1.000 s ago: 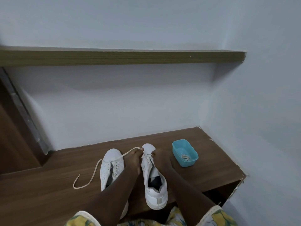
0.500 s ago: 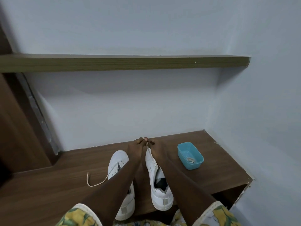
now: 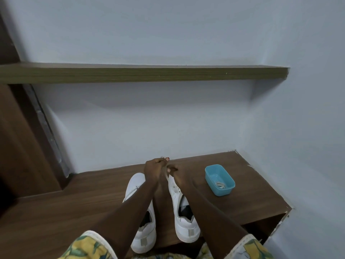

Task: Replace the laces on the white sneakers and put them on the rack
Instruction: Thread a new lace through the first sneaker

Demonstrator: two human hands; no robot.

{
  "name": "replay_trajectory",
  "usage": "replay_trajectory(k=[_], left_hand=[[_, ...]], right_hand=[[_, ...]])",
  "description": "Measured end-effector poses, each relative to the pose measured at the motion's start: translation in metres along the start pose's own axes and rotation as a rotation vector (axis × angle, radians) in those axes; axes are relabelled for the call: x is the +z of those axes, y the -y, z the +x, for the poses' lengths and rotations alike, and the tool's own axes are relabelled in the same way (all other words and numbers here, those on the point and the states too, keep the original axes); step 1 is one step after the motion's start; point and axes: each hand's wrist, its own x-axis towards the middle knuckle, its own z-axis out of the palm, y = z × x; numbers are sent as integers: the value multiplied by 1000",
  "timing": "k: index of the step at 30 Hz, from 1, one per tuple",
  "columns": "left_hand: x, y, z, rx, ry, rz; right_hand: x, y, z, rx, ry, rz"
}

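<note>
two bare hands meet over a brown, wood-grain surface (image 3: 74, 202). the left hand (image 3: 154, 170) has its fingertips bunched, its grip closed on a thin, flat white lace (image 3: 166, 176), seen as a short strand coming up from the shoe below. the right hand (image 3: 178, 173), just to the right of that grip, has its fingers curled and pinches the same lace lower down, at the front of the right sneaker (image 3: 186, 228).

this sneaker is smooth, white and low-cut, with a dark opening. its long axis runs from the grip back toward the person, toe under the hands and pointing at the wall (image 3: 168, 118), heel at the near edge of the surface. the left sneaker (image 3: 135, 184) lies below and left of the grip, parallel, with its rounded toe the same way and the forearm across it.

right of the grip, apart from the shoes, sits a glossy blue plastic tub (image 3: 225, 191), rectangular with rounded corners, holding a coiled pale lace (image 3: 220, 184). above the grip, a long, greenish wood shelf (image 3: 141, 73) spans the pale matte wall.
</note>
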Motion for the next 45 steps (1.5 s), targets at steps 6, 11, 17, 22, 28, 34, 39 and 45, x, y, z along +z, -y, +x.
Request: replay_trajectory(k=[6, 11, 17, 22, 28, 34, 39, 45], left_hand=[[-2, 2, -2, 24, -6, -12], [-4, -4, 3, 11, -74, -81], [-3, 3, -1, -20, 13, -66], [-5, 10, -2, 7, 80, -17], [-4, -1, 0, -40, -22, -161], [-9, 1, 3, -5, 52, -76], [-7, 11, 4, -5, 85, -41], [-10, 8, 10, 13, 2, -53]], right_hand=[[0, 7, 2, -57, 16, 106], [5, -13, -6, 58, 112, -105], [6, -6, -10, 18, 42, 118], [4, 7, -11, 1, -46, 244], [11, -8, -15, 72, 72, -132], [7, -2, -17, 27, -21, 144], [8, 9, -15, -15, -50, 229], [6, -9, -21, -37, 98, -186]])
